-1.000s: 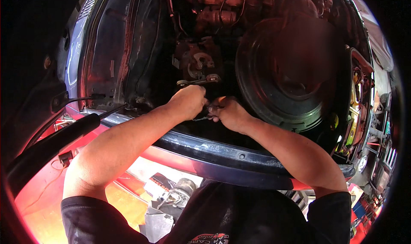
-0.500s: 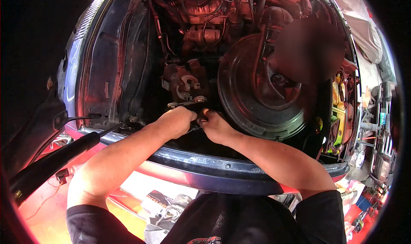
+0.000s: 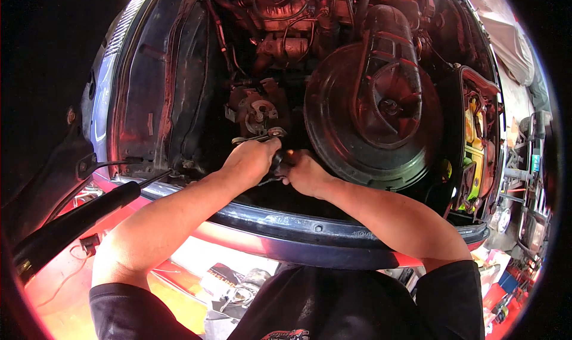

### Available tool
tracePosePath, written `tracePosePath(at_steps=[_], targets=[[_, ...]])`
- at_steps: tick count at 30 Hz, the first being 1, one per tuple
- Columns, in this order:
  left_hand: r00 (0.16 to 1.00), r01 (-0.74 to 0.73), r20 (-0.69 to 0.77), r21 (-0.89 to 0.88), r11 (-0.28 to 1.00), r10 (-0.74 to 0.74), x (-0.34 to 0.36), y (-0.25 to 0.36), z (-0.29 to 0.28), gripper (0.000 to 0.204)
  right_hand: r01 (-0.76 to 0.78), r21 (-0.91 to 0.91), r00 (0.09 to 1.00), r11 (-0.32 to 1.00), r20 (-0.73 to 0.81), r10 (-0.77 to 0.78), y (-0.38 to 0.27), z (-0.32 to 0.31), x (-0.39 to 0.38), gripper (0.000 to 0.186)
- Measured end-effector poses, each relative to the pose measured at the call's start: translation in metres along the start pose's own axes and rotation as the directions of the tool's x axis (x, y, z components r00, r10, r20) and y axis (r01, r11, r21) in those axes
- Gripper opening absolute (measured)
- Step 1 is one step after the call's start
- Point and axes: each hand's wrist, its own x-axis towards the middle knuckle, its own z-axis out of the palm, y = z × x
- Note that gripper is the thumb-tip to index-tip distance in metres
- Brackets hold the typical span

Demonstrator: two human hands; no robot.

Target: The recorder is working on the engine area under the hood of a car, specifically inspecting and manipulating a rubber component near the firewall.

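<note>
Both of my hands are close together, low over the open engine bay, just inside its front edge. My left hand (image 3: 251, 161) has its fingers curled around a dark part. A metal piece with round, eyelet-like ends (image 3: 275, 132) shows just beyond its knuckles. Between the hands is a black rounded piece (image 3: 277, 160), mostly covered by fingers. My right hand (image 3: 305, 173) is closed against that piece from the right, its fingertips tucked under. Whether the two pieces are joined is hidden. Farther in lies a rusty metal assembly with a ring-shaped part (image 3: 261, 115).
A large round black housing with a duct (image 3: 387, 119) fills the bay's right side. Engine parts (image 3: 286, 45) stand at the back. A black strut (image 3: 77, 224) rises at left. The painted front edge (image 3: 316, 228) runs beneath my forearms. A yellow part (image 3: 476, 125) sits far right.
My left hand has shifted slightly up and right, and the metal piece has tilted more out of sight. More of the black piece shows. A dark blurred shape over the round housing is gone.
</note>
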Motion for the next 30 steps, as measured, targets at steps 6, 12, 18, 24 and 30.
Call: tracePosePath(at_steps=[6,12,18,24,30], targets=[[0.987,0.123,0.100,0.035,0.992,-0.126,0.003,0.008,0.001,0.014,-0.085,0.133,0.995,0.987,0.061,0.077,0.013,0.004,0.001,0.023],[0.995,0.094,0.057,-0.141,0.986,-0.086,0.003,-0.012,0.013,0.012,-0.174,0.238,0.984,0.955,0.091,0.156,0.015,0.009,0.007,0.020],[0.970,0.086,0.237,-0.150,0.985,-0.049,-0.004,-0.011,-0.010,0.016,-0.176,0.317,0.984,0.932,0.062,0.165,0.017,0.007,0.007,0.020],[0.987,0.095,0.144,-0.116,0.989,-0.078,-0.004,-0.017,0.007,0.023,-0.133,0.117,0.990,0.984,0.058,0.127,0.005,0.002,0.001,0.020],[0.987,0.119,0.112,-0.047,0.992,-0.113,0.000,-0.007,0.005,0.020,-0.009,-0.048,1.000,0.999,-0.002,0.009,0.013,0.004,0.001,0.020]])
